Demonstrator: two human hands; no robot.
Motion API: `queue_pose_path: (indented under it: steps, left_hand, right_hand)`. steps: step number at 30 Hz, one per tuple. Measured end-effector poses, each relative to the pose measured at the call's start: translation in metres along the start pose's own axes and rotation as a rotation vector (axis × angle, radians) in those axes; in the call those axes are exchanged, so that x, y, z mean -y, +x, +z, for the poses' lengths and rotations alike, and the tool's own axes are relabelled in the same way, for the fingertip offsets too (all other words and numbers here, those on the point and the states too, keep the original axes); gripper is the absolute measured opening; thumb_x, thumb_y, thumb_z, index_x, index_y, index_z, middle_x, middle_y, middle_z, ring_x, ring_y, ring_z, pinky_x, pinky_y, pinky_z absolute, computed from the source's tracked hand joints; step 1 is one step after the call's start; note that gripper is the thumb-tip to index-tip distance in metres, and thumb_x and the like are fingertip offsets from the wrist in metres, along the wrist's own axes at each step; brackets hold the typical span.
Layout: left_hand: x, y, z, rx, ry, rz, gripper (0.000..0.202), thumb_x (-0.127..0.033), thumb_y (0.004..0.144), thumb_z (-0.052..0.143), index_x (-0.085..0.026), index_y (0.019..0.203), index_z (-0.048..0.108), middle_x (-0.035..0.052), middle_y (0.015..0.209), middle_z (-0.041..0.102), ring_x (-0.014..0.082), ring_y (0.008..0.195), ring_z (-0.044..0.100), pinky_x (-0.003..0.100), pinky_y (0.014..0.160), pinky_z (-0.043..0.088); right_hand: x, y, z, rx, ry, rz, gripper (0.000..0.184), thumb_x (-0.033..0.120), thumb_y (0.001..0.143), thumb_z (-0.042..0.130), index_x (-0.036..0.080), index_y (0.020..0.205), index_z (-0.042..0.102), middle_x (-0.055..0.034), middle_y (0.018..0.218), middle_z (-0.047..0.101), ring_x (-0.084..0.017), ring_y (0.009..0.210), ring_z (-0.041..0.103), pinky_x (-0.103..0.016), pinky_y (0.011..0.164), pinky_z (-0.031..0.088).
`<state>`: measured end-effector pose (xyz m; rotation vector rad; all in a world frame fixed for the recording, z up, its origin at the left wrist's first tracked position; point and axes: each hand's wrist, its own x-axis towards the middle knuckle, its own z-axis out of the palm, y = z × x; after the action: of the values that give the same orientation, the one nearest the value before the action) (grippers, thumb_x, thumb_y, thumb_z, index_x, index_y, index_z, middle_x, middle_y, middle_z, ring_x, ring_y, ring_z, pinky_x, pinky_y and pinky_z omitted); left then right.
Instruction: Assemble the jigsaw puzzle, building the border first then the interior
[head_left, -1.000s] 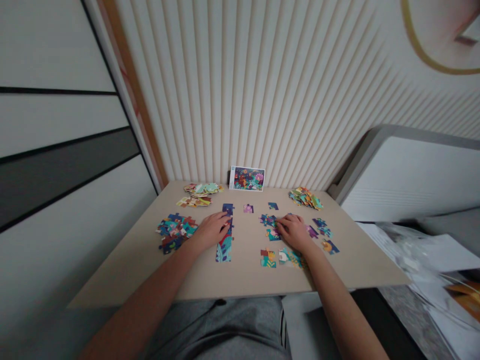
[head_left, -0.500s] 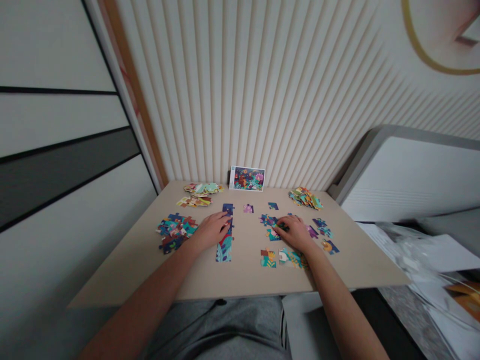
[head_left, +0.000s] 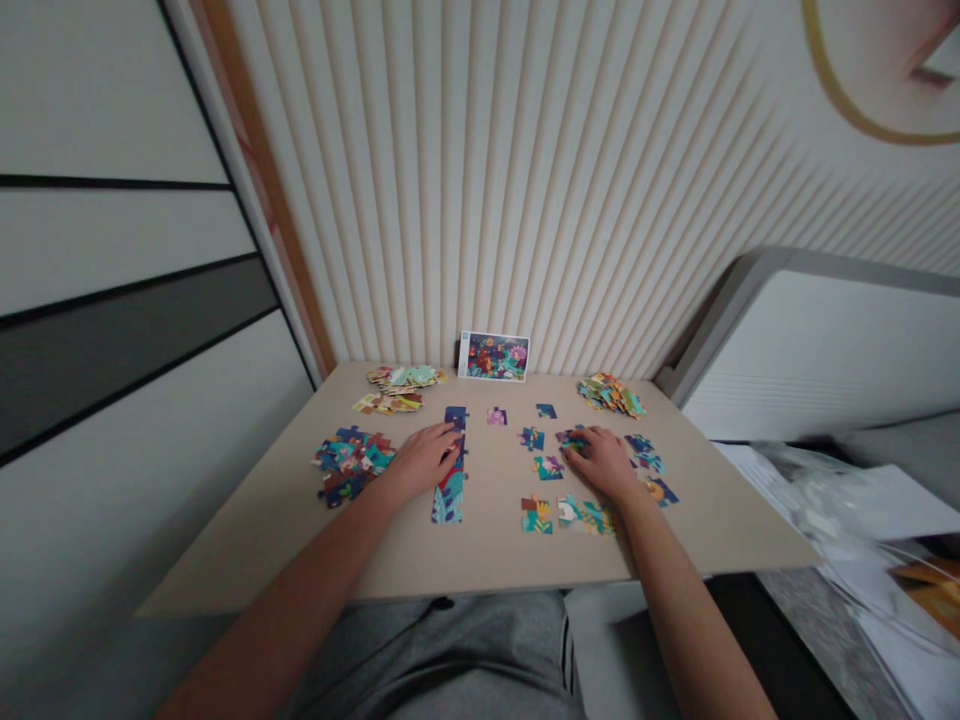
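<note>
My left hand [head_left: 426, 460] lies with its fingers stretched over a strip of joined puzzle pieces [head_left: 449, 495], covering part of its middle. The strip is dark blue at the far end and teal near me. On the right of the table, my right hand [head_left: 604, 460] has thumb and fingers about a dark, multicoloured puzzle piece [head_left: 571, 438], partly hidden under the fingertips. Left of that hand lie a blue-purple piece [head_left: 532, 438] and a teal-purple piece [head_left: 548, 467]. Nearer me are a brown-teal piece [head_left: 537, 516] and a joined teal section [head_left: 586, 516].
A picture card [head_left: 494, 357] leans at the wall. Loose pieces form a pile [head_left: 352, 462] at left, another [head_left: 406, 378] at the back left and a third [head_left: 611, 394] at the back right. Single pieces, one purple [head_left: 496, 416] and one blue [head_left: 547, 411], lie between.
My right hand has shifted right, away from the blue-purple and teal-purple pieces, which now show more fully. The dark piece at its fingertips has moved right too. My left hand has stayed put.
</note>
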<state>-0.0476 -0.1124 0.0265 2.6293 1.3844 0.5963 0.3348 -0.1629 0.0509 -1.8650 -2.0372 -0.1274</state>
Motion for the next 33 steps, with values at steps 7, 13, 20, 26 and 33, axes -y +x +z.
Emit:
queue_pose_path:
  steps: [7,13,20,26,33]
  left_hand:
    - [-0.004,-0.001,-0.003,-0.011,0.012,0.014,0.039,-0.033,0.099,0.047,-0.018,0.128,0.067,0.0138,0.143,0.059,0.028,0.13,0.057,0.045,0.113,0.043]
    - [-0.001,-0.001,0.0,-0.029,0.013,0.026,0.038,-0.033,0.099,0.047,-0.019,0.128,0.068,0.0137,0.142,0.06,0.0277,0.129,0.057,0.045,0.112,0.043]
    - [0.001,-0.001,0.002,-0.024,0.016,0.017,0.039,-0.035,0.099,0.048,-0.021,0.13,0.067,0.0126,0.143,0.059,0.0272,0.131,0.056,0.044,0.113,0.043]
    - [0.002,-0.001,0.003,-0.026,0.012,0.018,0.039,-0.035,0.099,0.048,-0.021,0.13,0.067,0.0128,0.143,0.059,0.0275,0.131,0.056,0.044,0.113,0.043]
    - [0.001,0.0,0.003,-0.024,0.01,0.023,0.039,-0.035,0.099,0.048,-0.02,0.129,0.067,0.0129,0.143,0.06,0.0266,0.13,0.057,0.042,0.113,0.043]
  right_hand:
    - [0.007,0.0,-0.001,0.009,0.031,-0.053,0.035,0.049,0.094,0.059,0.027,0.119,0.07,-0.0093,0.122,0.066,-0.028,0.118,0.056,-0.04,0.097,0.037]
    - [0.026,0.004,0.005,0.017,0.116,-0.186,0.035,0.046,0.1,0.052,0.026,0.122,0.071,-0.0097,0.127,0.067,-0.026,0.12,0.057,-0.043,0.104,0.037]
    - [0.037,0.009,0.015,0.065,0.161,-0.347,0.034,0.045,0.101,0.051,0.031,0.125,0.072,-0.0081,0.133,0.066,-0.026,0.126,0.057,-0.045,0.108,0.039]
    - [0.034,0.01,0.018,0.052,0.19,-0.311,0.029,0.041,0.099,0.057,0.029,0.118,0.074,-0.0084,0.129,0.068,-0.027,0.124,0.058,-0.047,0.108,0.04]
    - [0.036,0.011,0.021,0.054,0.273,-0.287,0.023,0.037,0.096,0.062,0.027,0.114,0.071,-0.0072,0.122,0.071,-0.026,0.118,0.06,-0.044,0.105,0.042]
